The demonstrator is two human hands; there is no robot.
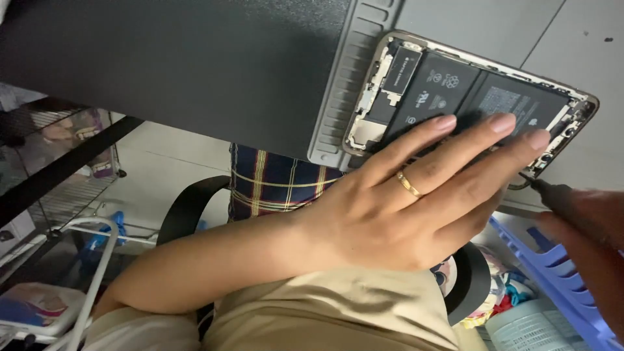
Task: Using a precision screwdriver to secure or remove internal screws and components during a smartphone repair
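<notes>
I see an opened phone (468, 97) with a dull, worn metal frame and matt black battery film. The mat (344, 84) looks like ribbed grey rubber. My left hand (416, 195) wears a glossy gold ring (409, 185); the basket (552, 273) is smooth lilac plastic.

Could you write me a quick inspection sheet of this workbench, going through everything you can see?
Surface: dark mat on a grey table.
Job's things: opened phone lying partly on the mat, battery and inner parts showing.
Clutter: nothing seen on the table.
Hands: left hand, wearing a ring, pressed flat on the phone; right hand holds a thin tool, tip at the phone's lower edge.
Cables: nothing seen.
Surroundings: blue crate, wire rack, checked cloth below the table edge.
</notes>
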